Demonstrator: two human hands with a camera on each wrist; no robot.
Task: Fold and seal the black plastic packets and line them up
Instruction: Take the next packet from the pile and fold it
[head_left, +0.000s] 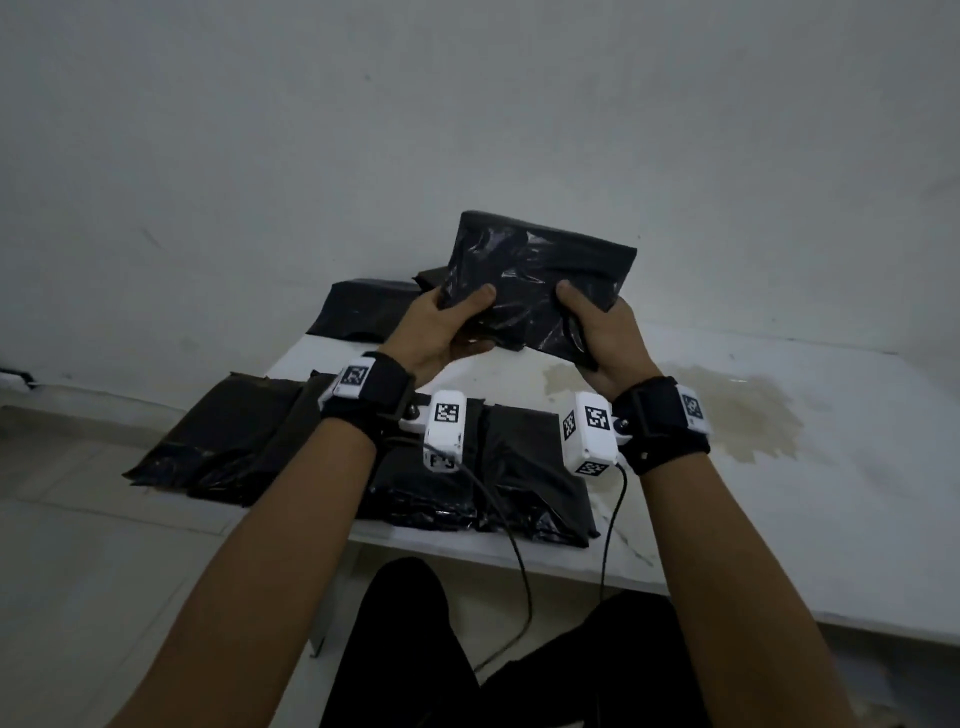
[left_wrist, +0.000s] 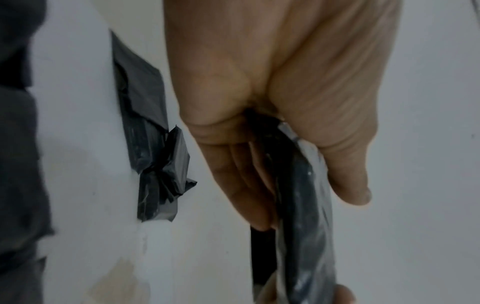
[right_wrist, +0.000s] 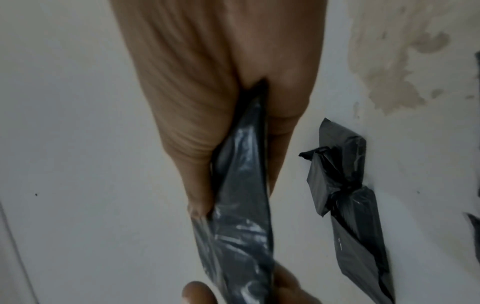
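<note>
Both hands (head_left: 524, 332) grip 1 black packet (head_left: 545, 275) above a row of packets (head_left: 363, 457) on the white table (head_left: 779, 493).

Wall (head_left: 467, 104): plain grey-white, scuffed with faint marks, rising directly behind the bench.
Bench (head_left: 857, 519): white slab, its far edge against the wall.
Stain (head_left: 743, 421): brownish patch on the bench top, towards its right side.
Floor (head_left: 62, 545): pale, left of the bench.
Light: dim, even.
</note>
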